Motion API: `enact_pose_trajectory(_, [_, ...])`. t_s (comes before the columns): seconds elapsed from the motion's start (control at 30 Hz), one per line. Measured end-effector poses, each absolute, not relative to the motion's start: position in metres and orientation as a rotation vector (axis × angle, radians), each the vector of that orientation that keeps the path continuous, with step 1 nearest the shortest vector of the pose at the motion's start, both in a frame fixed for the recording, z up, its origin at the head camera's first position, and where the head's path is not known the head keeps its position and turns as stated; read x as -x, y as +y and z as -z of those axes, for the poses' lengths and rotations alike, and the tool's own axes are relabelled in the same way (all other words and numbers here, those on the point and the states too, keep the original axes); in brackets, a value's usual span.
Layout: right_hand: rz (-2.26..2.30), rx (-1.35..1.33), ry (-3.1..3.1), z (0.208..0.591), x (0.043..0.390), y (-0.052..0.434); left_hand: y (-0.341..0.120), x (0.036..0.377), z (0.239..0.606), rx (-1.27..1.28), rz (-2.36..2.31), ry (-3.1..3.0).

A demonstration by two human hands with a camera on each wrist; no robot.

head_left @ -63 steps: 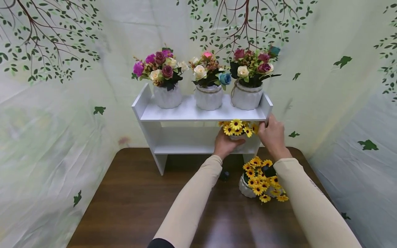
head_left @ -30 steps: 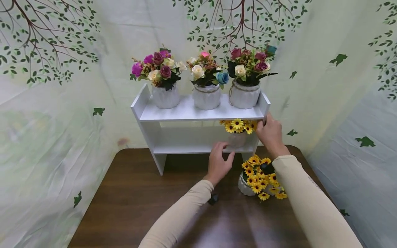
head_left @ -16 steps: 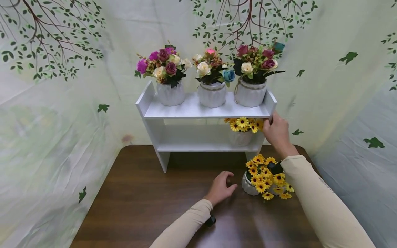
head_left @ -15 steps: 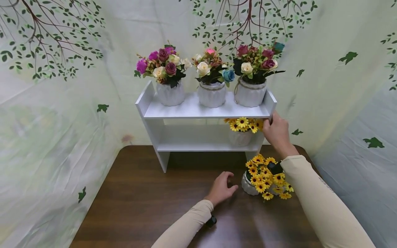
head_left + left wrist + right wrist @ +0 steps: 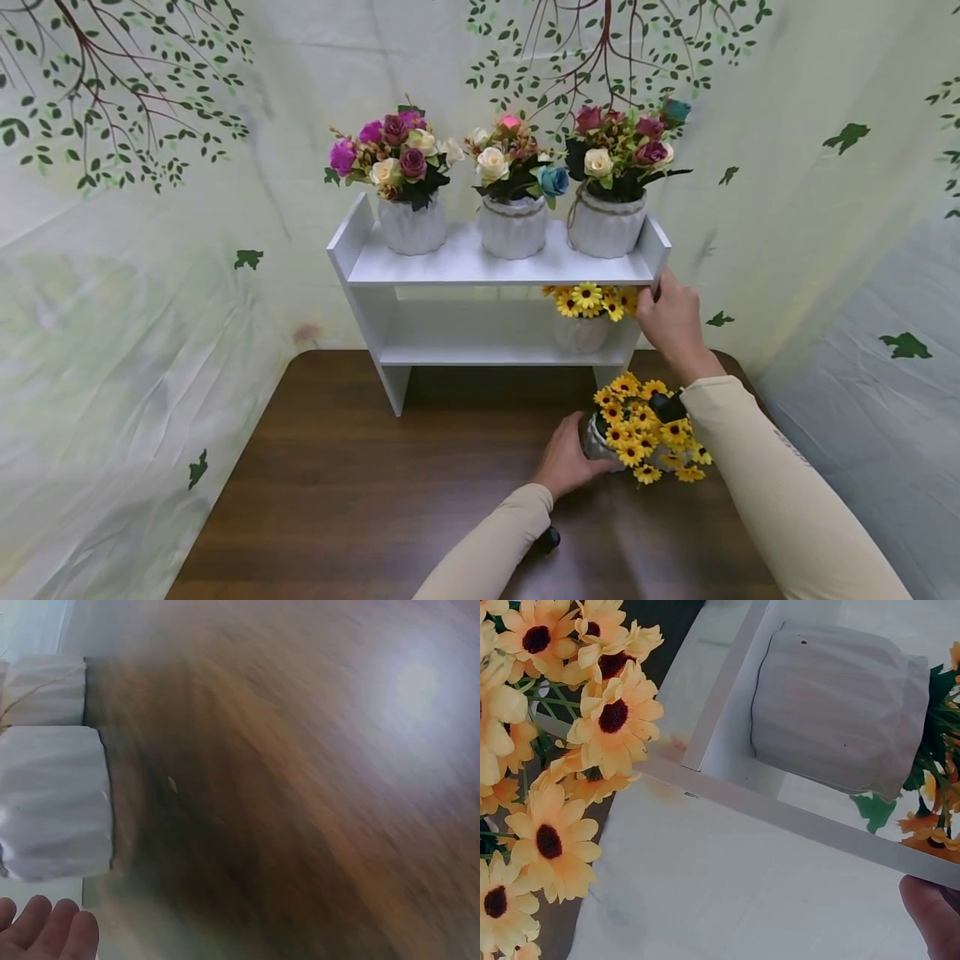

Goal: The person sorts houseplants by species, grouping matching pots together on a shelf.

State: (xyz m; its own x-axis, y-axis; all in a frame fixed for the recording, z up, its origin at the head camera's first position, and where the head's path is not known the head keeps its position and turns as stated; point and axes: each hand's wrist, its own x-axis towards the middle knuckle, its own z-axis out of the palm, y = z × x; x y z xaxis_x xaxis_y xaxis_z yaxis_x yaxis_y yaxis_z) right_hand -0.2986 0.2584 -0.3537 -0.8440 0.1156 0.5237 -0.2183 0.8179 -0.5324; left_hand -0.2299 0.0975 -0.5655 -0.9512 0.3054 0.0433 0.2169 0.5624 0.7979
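Close beside a white pot of yellow daisies (image 5: pixel 637 433) on the table is my left hand (image 5: pixel 568 460), its thumb and fingers spread about the pot's left side. In the left wrist view, fingertips (image 5: pixel 75 930) lie just off a white pot (image 5: pixel 52 802), a gap between. A second pot with twine (image 5: pixel 45 690) stands next to it. My right hand (image 5: pixel 670 321) grips the right side panel of the white shelf (image 5: pixel 480 268); only a thumb (image 5: pixel 930 915) shows at that edge in the right wrist view. Another daisy pot (image 5: pixel 582 333) sits on the middle shelf, right end.
Three white pots of mixed roses, a left one (image 5: pixel 411 227), a middle one (image 5: pixel 512 229) and a right one (image 5: pixel 606 225), stand along the top shelf. The shelf stands at the back of a brown wooden table (image 5: pixel 337 500). Leaf-patterned cloth (image 5: pixel 285 125) hangs around it.
My left hand has let go of the daisy pot on the middle shelf, come down, and moved right to the daisies on the table. The right hand keeps its hold on the shelf.
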Motion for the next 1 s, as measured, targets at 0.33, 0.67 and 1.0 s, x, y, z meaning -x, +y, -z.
enact_pose_trajectory(0.33, [-0.802,-0.084,-2.446,0.352,0.299,0.26,0.112,0.234,0.564,-0.464,-1.382,2.671])
enact_pose_trajectory(0.67, [-0.803,-0.087,-2.442,0.353,0.299,0.262,0.128,0.239,0.571,-0.507,-1.438,2.67])
enact_pose_trajectory(1.0, [-0.805,-0.096,-2.453,0.354,0.301,0.261,0.138,0.241,0.583,-0.359,-1.493,2.648])
